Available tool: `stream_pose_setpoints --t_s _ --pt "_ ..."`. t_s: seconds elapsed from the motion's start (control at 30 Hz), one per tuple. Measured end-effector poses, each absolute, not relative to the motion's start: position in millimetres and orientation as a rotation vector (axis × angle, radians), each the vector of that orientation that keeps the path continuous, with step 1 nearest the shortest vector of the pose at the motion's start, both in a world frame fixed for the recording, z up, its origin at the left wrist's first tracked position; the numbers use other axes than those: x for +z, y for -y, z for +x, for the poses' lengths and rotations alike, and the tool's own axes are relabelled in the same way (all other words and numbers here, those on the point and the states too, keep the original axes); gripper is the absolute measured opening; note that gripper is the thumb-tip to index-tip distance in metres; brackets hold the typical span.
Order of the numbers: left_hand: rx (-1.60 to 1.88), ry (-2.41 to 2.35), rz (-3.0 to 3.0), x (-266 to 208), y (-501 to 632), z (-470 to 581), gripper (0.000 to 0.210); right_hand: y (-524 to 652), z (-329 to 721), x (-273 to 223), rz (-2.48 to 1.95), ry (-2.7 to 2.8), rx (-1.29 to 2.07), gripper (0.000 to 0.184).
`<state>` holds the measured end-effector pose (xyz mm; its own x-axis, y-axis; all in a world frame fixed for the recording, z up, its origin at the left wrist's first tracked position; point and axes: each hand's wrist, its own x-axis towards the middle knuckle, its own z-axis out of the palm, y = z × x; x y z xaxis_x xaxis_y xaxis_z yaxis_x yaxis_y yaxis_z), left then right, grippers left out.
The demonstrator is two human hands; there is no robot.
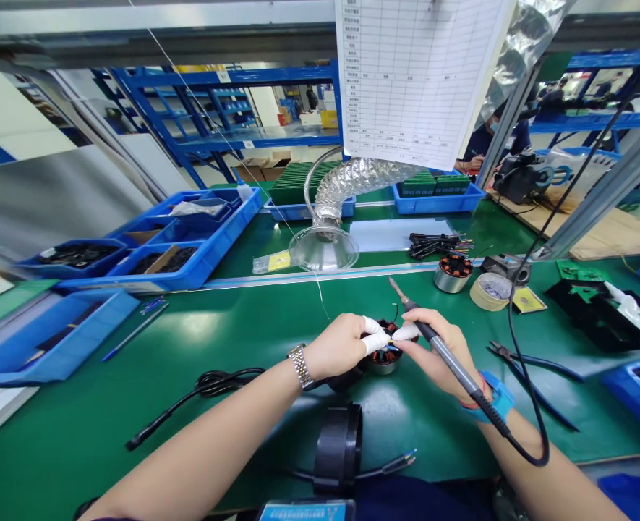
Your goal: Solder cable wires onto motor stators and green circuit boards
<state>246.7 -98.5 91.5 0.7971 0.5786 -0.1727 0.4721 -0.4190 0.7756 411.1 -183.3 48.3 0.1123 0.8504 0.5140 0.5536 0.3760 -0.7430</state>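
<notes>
A motor stator with copper windings sits on the bench under my fingertips. My left hand, with white finger covers, pinches a thin yellow wire above the stator. In my right hand a soldering iron rests across the fingers, its tip pointing up and away from the stator. My right thumb and a covered finger meet the left fingertips at the wire; the exact contact is partly hidden. Nearer me lies a black cylindrical housing with a cable through it.
A clear funnel hood on a foil duct hangs beyond my hands. Pliers, another stator and a round tin are at right. Blue bins and a coiled black cable lie left. The iron's cord loops over my right forearm.
</notes>
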Motion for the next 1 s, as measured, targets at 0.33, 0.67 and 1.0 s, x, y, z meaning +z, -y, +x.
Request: stream_pose_setpoints --t_s 0.33,0.67,1.0 --pt "0.234 -0.878 2.085 88.0 97.8 249.1 0.029 190.5 419.7 51.3 -1.339 1.437 0.282 0.026" --pt "0.171 -0.933 2.171 89.4 100.4 256.4 0.029 246.7 438.3 61.3 -1.297 1.538 0.049 0.034" --pt "0.181 -0.929 2.221 88.9 101.4 254.7 0.031 251.4 439.9 57.2 -1.385 1.555 0.165 0.021"
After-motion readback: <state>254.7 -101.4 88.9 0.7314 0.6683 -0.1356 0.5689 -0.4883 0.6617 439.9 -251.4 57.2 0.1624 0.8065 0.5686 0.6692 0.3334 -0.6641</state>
